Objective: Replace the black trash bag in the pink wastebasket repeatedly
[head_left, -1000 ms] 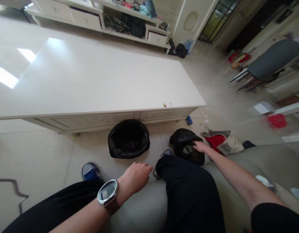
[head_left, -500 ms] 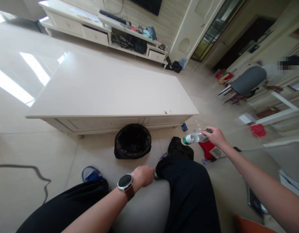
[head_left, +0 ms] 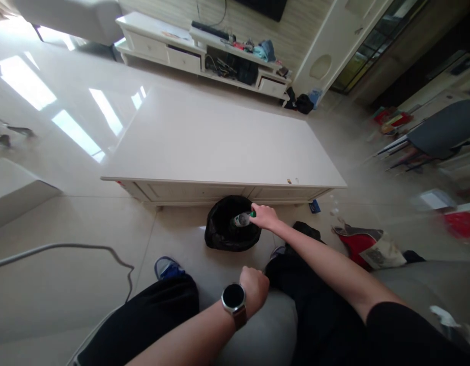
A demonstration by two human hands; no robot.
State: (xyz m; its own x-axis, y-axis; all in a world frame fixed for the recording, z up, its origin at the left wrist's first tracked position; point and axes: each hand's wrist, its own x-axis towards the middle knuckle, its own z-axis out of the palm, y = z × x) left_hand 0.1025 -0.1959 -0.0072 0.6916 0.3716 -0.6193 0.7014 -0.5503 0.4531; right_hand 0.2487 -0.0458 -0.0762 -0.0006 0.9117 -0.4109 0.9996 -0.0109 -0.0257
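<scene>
My right hand (head_left: 264, 216) is stretched forward and closed on a clear plastic bottle (head_left: 242, 219) with a green cap, holding it over the open mouth of a black-lined waste bin (head_left: 231, 239) on the floor. My left hand (head_left: 255, 287) wears a round wristwatch and rests as a loose fist on the grey sofa edge between my knees. Nothing shows in its fingers. I sit with black trousers on both legs, a blue shoe (head_left: 165, 267) on the left foot.
A long white low table (head_left: 223, 147) stands just behind the bin. A black bag (head_left: 306, 231) and a red and beige bag (head_left: 366, 246) lie on the floor at right. A grey cable (head_left: 59, 249) crosses the floor at left. A grey chair (head_left: 441, 129) stands far right.
My right hand lifted the bottle out of the black bag at right and carried it left over the bin. My left hand stayed on the sofa edge and curled shut.
</scene>
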